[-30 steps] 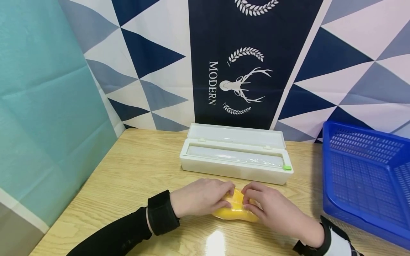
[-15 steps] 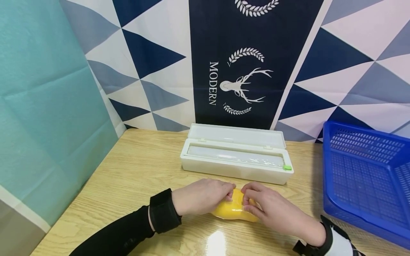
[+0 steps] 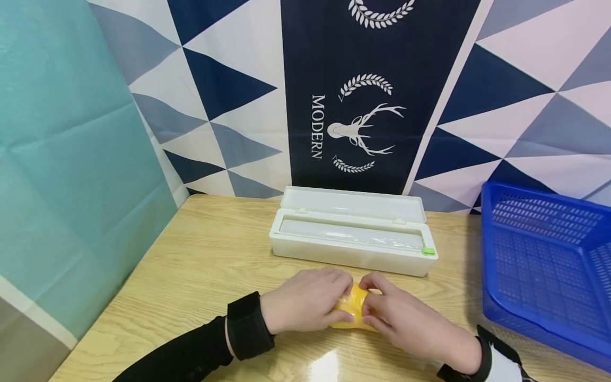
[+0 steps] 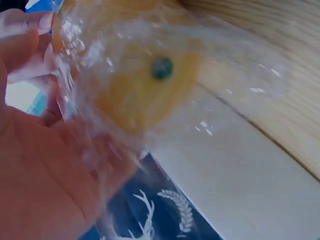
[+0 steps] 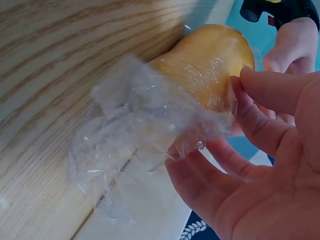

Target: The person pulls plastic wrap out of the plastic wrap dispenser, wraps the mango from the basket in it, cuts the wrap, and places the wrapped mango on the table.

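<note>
A yellow, rounded fruit or vegetable [image 3: 352, 303] lies on the table, wrapped in clear plastic wrap. Its end shows a green spot in the left wrist view, where loose plastic wrap [image 4: 240, 65] flares past it. My left hand [image 3: 307, 300] holds the left part, thumb in front and fingers over the top. At the right part, my right hand [image 3: 412, 321] grips the wrapped piece with thumb and bent fingers. Crumpled wrap [image 5: 127, 112] hangs off that end in the right wrist view. Both hands hide much of the yellow piece.
Right behind the hands stands a white plastic wrap dispenser [image 3: 350, 257] with its lid up. A roll [image 3: 350, 233] lies inside, and a green slider [image 3: 428, 251] sits at its right end. A blue basket [image 3: 534, 313] stands at the right. Patterned cloth hangs behind the table.
My left hand has shifted slightly right over the yellow piece and covers more of it; its thumb shows again in front. My right hand has barely moved.
</note>
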Available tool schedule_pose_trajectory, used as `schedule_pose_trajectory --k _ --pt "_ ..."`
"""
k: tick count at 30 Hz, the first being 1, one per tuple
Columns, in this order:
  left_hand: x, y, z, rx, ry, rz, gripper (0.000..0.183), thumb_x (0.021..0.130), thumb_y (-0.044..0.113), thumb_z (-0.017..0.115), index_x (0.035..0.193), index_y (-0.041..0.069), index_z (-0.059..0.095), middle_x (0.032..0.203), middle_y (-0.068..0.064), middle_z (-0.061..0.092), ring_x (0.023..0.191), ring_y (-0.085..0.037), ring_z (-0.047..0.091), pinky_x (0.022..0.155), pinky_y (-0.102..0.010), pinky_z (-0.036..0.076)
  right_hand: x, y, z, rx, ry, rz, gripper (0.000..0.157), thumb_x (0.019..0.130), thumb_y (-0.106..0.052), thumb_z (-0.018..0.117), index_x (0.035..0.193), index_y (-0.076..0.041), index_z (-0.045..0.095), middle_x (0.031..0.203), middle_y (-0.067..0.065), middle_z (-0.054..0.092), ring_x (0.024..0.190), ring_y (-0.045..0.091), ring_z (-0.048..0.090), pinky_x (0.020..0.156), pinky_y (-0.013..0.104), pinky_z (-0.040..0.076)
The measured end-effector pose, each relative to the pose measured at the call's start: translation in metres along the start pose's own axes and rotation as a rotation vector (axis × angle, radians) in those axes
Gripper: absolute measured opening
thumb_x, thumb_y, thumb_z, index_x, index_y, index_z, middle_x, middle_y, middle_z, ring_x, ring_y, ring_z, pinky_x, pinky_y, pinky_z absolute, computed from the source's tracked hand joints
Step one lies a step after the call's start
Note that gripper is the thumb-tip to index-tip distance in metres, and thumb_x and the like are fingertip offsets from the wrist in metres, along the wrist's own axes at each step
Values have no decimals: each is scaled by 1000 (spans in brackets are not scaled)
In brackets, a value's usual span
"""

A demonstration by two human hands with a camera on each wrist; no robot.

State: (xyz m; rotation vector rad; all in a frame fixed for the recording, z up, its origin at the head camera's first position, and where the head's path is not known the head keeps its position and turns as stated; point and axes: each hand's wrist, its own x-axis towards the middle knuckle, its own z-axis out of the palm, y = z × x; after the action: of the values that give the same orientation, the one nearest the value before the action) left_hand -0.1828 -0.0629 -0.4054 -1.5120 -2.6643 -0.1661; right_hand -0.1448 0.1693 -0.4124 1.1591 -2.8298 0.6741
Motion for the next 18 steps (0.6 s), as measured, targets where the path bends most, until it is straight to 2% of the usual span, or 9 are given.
schedule_pose_trajectory --k 1,3,6,8,13,18 --pt "1 1 1 21 5 -6 51 91 64 59 108 17 48 97 7 50 87 -8 49 71 -19 43 0 0 0 -11 5 -8 17 96 -22 70 84 -31 60 123 -4 47 84 3 53 71 23 48" --pt "4 4 5 62 -5 -21 70 82 73 63 119 16 48 109 6 51 100 -10 50 82 -22 46 0 0 1 -35 20 -27 18 94 -22 71 84 -31 60 123 -4 47 88 5 54 73 24 49" --pt "6 9 10 92 -55 -51 94 71 79 69 135 14 43 125 2 51 111 -15 51 91 -28 48 -1 1 2 -58 31 -36 19 93 -22 73 84 -33 60 124 -5 47 92 7 54 75 26 50" --pt "7 11 12 109 -85 -67 101 67 78 73 140 15 41 127 3 52 109 -14 53 87 -28 49 -1 1 4 -69 41 -35 19 92 -23 74 84 -34 59 123 -5 48 93 8 54 76 28 51" --pt "8 12 14 133 -93 -84 98 66 69 81 141 18 44 120 5 53 91 -12 53 66 -23 49 -2 1 5 -80 43 4 20 92 -25 74 83 -34 59 122 -5 49 90 7 54 75 27 51" --pt "5 11 15 112 -97 -117 103 66 60 87 149 22 39 119 3 53 88 -16 54 57 -25 46 -2 2 1 -79 18 42 16 94 -28 72 84 -35 61 122 -3 51 86 6 56 73 29 52"
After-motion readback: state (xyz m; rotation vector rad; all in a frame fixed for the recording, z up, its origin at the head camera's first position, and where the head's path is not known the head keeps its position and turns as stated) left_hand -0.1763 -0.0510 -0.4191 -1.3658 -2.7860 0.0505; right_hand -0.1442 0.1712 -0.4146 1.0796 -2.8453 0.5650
